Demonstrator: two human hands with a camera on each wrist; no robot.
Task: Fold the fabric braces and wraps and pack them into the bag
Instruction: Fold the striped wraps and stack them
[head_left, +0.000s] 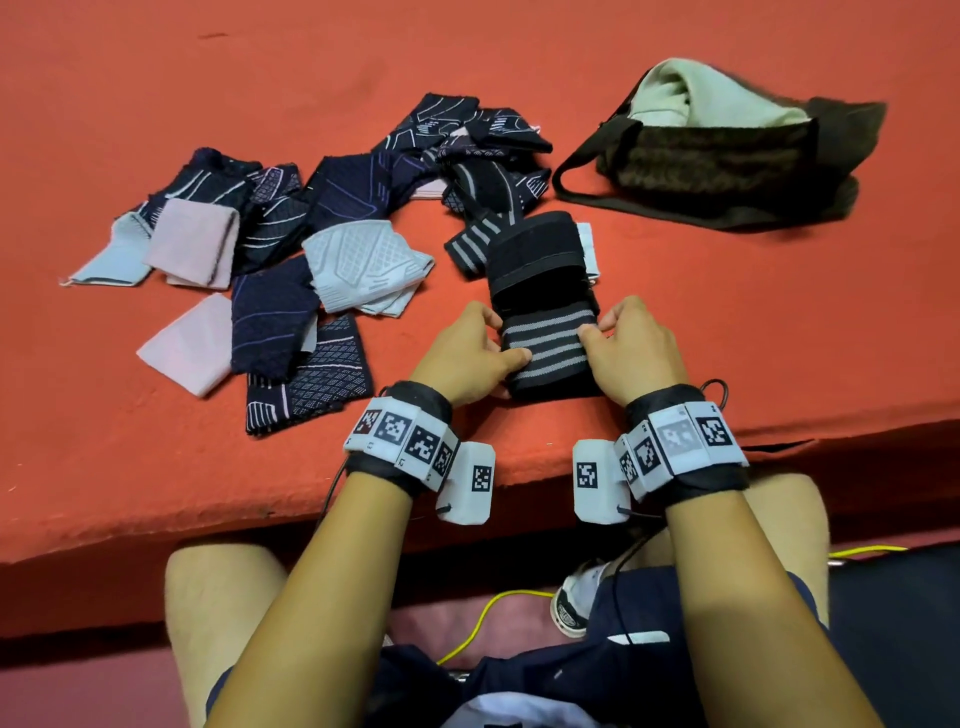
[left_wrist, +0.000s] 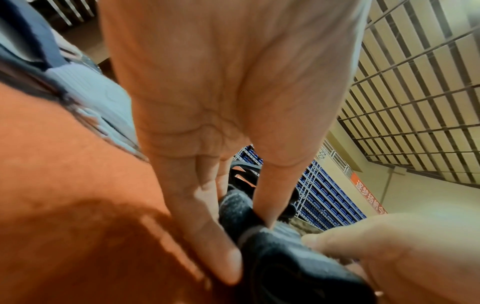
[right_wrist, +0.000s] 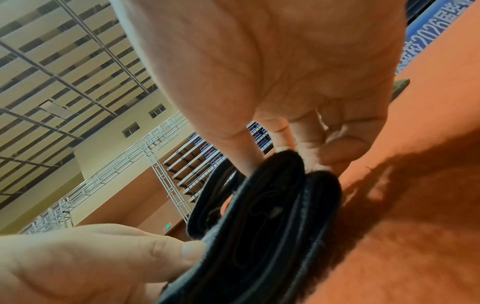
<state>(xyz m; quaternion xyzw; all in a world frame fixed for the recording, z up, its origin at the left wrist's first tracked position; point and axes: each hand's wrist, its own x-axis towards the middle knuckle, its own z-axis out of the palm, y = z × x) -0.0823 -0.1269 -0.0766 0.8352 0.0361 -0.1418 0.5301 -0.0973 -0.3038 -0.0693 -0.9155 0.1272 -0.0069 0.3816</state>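
While the red surface (head_left: 675, 322) stretches wide on every side, its front edge drops away just behind both wrists, so anything nudged back toward the person could slide off. Beyond the wrap, up and to its right, sits the bag (head_left: 727, 166), mouth gaping with pale cloth showing inside; the stretch between wrap and bag looks bare, a clear lane for the carry. Left of the wrap sprawls the pile (head_left: 291, 249) of dark and pale braces, close enough to snag a trailing end. Now the wrap (head_left: 545, 343) itself, black with grey stripes, lies near that front edge, its far part bunched in thick layers. It looks soft, light and springy, likely to uncurl if let go, so a hold on both side edges of the fold should serve best. Left hand (head_left: 467, 353) pinches the wrap's left edge, thumb on top, fingers (left_wrist: 207, 236) below. Right hand (head_left: 634, 348) pinches the right edge the same way, fingertips (right_wrist: 335, 152) curled against the layers.
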